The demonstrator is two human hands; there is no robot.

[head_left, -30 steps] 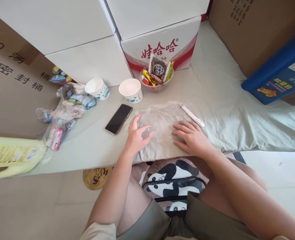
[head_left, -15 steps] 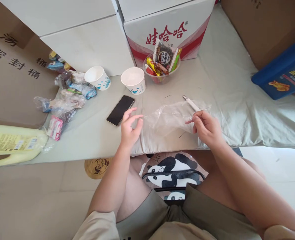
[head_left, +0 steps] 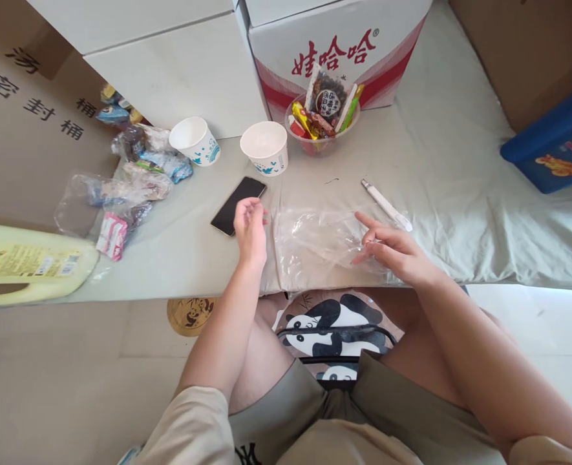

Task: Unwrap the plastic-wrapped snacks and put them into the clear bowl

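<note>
A clear plastic bag [head_left: 309, 242] lies crumpled and fairly flat on the cloth between my two hands. Over its right end is my right hand [head_left: 393, 253], fingers apart and index finger stretched out, the lower fingertips close to or touching the film. My left hand [head_left: 251, 232] hovers at the bag's left side by the lower right edge of a black phone [head_left: 237, 205]. Its fingers are loosely curled, with nothing visible in them. Just beyond my right hand lies a slim white utility knife [head_left: 385, 203].
Two paper cups, one left [head_left: 196, 142] and one right [head_left: 265, 148], stand behind the phone beside a clear bowl [head_left: 322, 145] of packaged snacks. Plastic-wrapped packets [head_left: 135, 177] and a yellow jug [head_left: 33, 265] lie left. White cartons [head_left: 179, 84] line the back; a blue container [head_left: 552, 142] stands right.
My right hand has loosened from a pinch at the bag, its fingers now spread. The bag has settled flatter. My left hand has turned and its fingers have curled. The view has shifted slightly.
</note>
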